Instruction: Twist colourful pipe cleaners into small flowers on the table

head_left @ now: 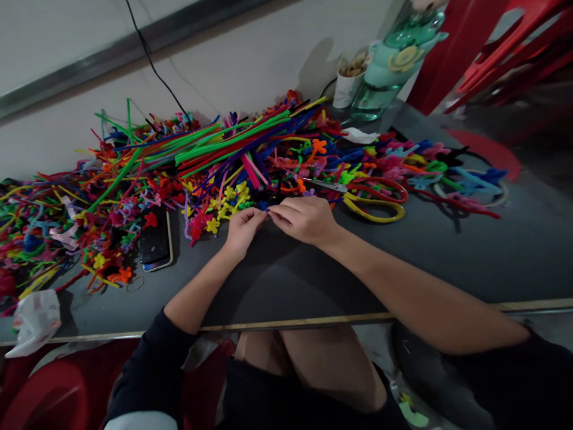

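My left hand (pixel 244 230) and my right hand (pixel 308 221) meet over the front part of the table. Both are closed, with fingertips pinched on a dark blue pipe cleaner (pixel 264 206). Only a small bit of it shows between them; the fingers hide the rest. Just beyond my left hand lie yellow pipe-cleaner flowers (pixel 233 200). Scissors (pixel 373 209) with one red and one yellow handle loop rest to the right of my right hand. Behind both hands, long green pipe cleaners (pixel 224 140) lie across a heap of coloured ones.
A black phone (pixel 156 239) lies at left, with a red flower on it. At the lower left a crumpled white wrapper (pixel 38 316) hangs over the table edge. A green water bottle (pixel 380 77) and a paper cup (pixel 347 86) stand at the back right, near red chairs (pixel 492 54).
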